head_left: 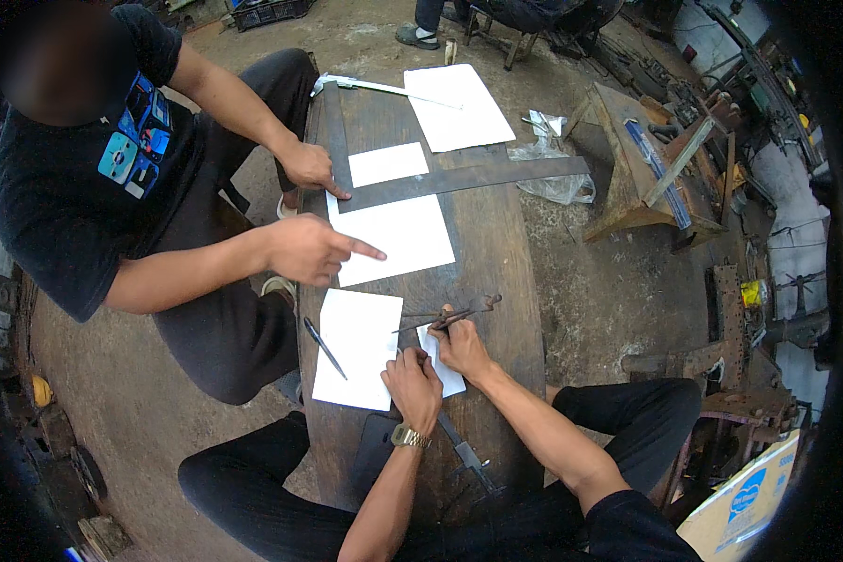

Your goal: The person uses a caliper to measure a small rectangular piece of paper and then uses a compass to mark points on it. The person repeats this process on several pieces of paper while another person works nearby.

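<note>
My right hand (464, 350) grips a pair of dark metal dividers (479, 305), whose thin pointed leg reaches left over the sheets. Beneath it lies a small white paper (451, 378), partly covered by my hands. My left hand (412, 382), a watch (408, 436) at its wrist, rests curled between this paper and a larger white sheet (351, 337); its fingertips are partly hidden, so what they hold cannot be made out. A black pen (325, 348) lies across the larger sheet. Below my hands a caliper (471, 457) lies on the wooden table (496, 253).
A person opposite left points over a paper (393, 245), one hand at the corner of a large steel square (468, 178). Farther off lie another sheet (459, 108) and a long silver caliper (384, 87). A dark phone (373, 445) sits beside my left wrist. A wooden stand (628, 159) is at right.
</note>
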{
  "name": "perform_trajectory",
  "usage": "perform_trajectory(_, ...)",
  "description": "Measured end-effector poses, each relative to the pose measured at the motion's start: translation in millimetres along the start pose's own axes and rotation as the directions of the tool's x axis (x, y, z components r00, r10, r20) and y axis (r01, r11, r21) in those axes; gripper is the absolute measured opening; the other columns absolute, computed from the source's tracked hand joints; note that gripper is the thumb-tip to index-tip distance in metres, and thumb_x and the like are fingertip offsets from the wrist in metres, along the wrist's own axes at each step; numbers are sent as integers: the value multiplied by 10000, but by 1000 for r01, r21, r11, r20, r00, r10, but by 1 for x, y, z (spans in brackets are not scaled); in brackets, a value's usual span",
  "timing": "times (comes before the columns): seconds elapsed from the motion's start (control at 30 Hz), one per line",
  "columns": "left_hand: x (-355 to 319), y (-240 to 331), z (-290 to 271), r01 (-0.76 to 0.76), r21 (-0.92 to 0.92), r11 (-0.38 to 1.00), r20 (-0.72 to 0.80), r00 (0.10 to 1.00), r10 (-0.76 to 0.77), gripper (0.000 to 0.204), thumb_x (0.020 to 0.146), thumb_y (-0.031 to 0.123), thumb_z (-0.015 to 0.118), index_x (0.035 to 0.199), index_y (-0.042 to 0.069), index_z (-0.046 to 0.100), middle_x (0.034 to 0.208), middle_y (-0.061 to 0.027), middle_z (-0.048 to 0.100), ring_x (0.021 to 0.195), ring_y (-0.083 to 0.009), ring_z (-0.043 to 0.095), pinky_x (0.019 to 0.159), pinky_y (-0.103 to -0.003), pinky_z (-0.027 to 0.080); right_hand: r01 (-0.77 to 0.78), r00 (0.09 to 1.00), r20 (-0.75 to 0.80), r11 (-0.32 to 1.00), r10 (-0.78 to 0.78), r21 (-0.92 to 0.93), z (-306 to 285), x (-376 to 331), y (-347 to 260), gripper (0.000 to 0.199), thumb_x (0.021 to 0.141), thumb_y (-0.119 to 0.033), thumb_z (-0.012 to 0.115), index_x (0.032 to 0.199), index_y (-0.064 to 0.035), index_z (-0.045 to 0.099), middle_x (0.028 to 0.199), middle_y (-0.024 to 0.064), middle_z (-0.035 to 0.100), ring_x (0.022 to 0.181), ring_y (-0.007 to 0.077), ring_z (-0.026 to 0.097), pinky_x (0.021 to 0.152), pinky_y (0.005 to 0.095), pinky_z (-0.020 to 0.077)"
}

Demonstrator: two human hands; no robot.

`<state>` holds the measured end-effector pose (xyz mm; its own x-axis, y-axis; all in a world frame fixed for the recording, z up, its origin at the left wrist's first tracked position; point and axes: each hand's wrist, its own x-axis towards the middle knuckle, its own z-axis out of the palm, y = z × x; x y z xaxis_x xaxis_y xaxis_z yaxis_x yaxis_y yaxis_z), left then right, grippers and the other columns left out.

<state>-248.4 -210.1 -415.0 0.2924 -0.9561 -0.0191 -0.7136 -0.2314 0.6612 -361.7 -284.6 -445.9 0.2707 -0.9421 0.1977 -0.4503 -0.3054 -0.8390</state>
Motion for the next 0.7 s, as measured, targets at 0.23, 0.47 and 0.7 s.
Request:
perform_trajectory(0.23,3,1,3,31,-66,997,-30,999,-33,127,841,53,674,950,32,612,917,-137,654,898,-344,547,842,-467,385,-26,1000,-12,1000,26,3,3,-2,5,220,897,20,602,1091,116,560,837,270,648,779,486,629,660,528,486)
perform_trajectory(0.47,0,1,3,52,-80,995,-16,998,-53,138,850,63,669,972,31,613,921,-133,653,898,-340,545,845,-467,381,-2,999,-35,1000,2,-4,1,0,2,133,897,11,612,985,69,531,768,257,639,751,476,635,632,513,479)
perform_trajectory(0.7,3,2,-4,53,-68,996,46,998,-50,203,851,66,670,1043,28,616,944,-120,654,920,-331,549,851,-467,383,43,998,-33,999,-44,-19,-1,1,0,169,896,5,643,942,28,483,725,229,603,702,433,652,577,462,472)
